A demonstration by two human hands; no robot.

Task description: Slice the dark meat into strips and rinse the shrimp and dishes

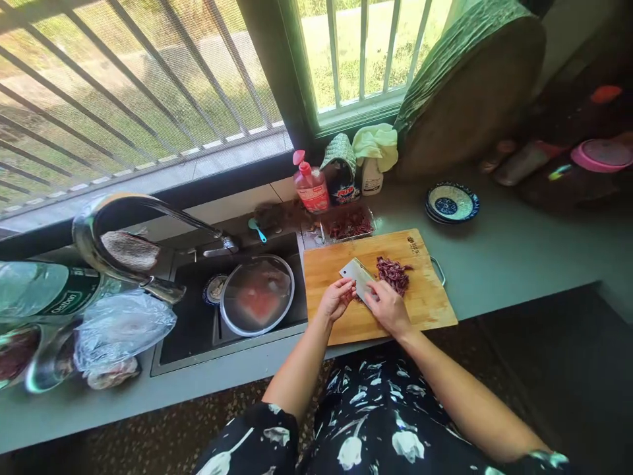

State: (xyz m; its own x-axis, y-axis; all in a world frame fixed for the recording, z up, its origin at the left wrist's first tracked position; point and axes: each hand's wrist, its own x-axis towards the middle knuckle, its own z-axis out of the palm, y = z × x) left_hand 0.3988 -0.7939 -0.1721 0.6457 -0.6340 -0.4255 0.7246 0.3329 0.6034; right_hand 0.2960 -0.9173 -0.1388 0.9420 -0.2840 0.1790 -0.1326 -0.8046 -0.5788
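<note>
While the right hand [388, 309] is clasped round a cleaver [355, 274] just right of frame centre, left hand [337, 300] half-curled beside it, hold unclear; dark-red shreds [393, 274] rightward on the cutting board [428, 307].

Grey counter [524, 244] in play, blk sink [185, 323] set in, L side! Wooden board [336, 270] lies flat just R of it, w/ clear tray [346, 237] of dark-red pcs right behind, red pump btl [312, 190] beyond. Stacked blue-&-wht plates [450, 206] farther R; plastic bag [123, 323] L of sink.
</note>
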